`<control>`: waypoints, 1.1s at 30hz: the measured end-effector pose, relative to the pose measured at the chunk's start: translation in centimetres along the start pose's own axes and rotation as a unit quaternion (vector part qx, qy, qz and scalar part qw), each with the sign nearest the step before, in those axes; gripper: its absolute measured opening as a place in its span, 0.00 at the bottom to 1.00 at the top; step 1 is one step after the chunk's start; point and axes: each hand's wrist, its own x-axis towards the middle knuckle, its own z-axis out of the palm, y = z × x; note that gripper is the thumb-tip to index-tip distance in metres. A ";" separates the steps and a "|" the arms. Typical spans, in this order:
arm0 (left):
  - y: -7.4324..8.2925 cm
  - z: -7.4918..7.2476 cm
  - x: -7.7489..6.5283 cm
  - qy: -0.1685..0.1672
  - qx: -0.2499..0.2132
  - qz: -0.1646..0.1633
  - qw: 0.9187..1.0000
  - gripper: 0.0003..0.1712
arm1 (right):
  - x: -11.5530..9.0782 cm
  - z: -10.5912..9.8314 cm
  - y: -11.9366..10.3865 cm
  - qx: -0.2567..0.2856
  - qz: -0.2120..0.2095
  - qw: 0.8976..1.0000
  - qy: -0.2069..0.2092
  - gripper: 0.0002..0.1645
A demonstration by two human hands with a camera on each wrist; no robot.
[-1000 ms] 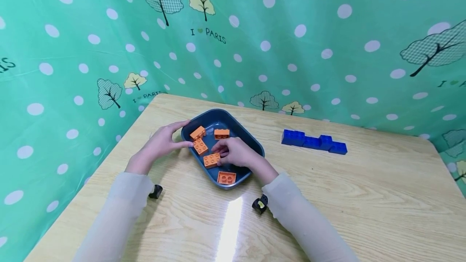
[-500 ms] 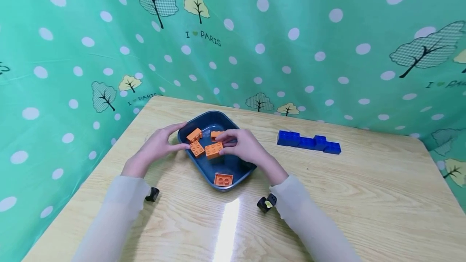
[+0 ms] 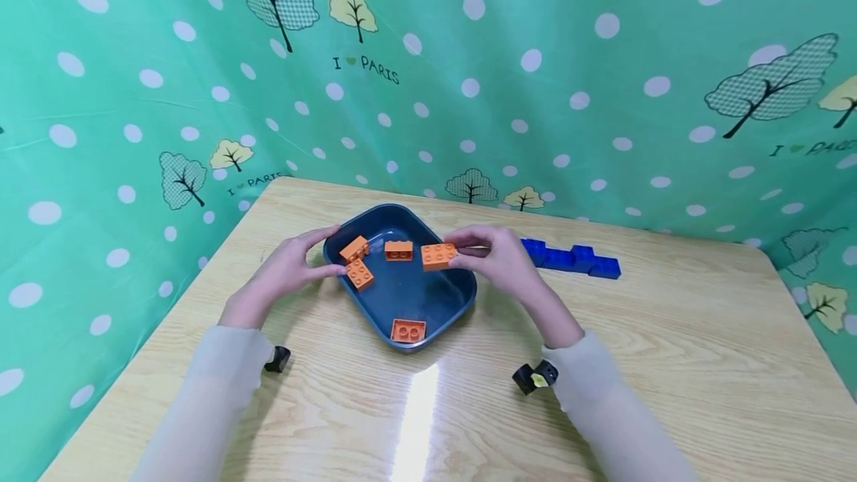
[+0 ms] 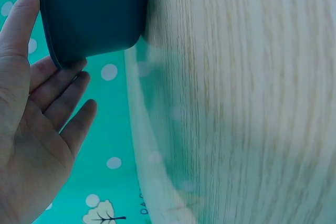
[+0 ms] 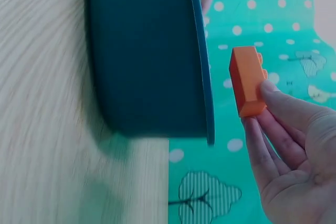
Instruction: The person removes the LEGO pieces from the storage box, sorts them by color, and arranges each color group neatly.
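Note:
In the head view my right hand (image 3: 502, 259) pinches an orange toy building brick (image 3: 438, 256) between thumb and fingers. The brick, studs up, hovers above the right rim of a dark blue bin (image 3: 435, 303). From the right wrist, the same brick (image 5: 248, 81) appears apart from the bin wall (image 5: 152, 61). My left hand (image 3: 294, 266) holds the bin's left corner, thumb and fingers spread along the rim. Inside the bin lie several more orange bricks: two at the left (image 3: 359, 274), one toward the back (image 3: 399, 250), and an upturned one (image 3: 408, 330) in the near corner.
A row of joined blue bricks (image 3: 569, 259) lies on the wooden table (image 3: 669, 348) to the right, its left end partly behind my right hand. A green dotted curtain (image 3: 415, 125) hangs along the back and left table edges. Small black devices (image 3: 534, 376) sit at both wrists.
My right hand has lifted an orange brick out of the bin and carried it up and to the right. The left hand keeps its place on the rim.

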 end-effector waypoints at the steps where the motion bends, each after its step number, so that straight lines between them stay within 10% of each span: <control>1: 0.0 0.0 0.0 0.001 0.001 0.001 1.000 0.48 | -0.2 -0.3 0.2 -0.001 0.000 1.000 0.006 0.20; 33: 0.1 -0.2 0.0 -0.002 -0.002 0.004 1.000 0.49 | -2.6 -4.9 7.9 -0.005 0.050 0.995 0.091 0.22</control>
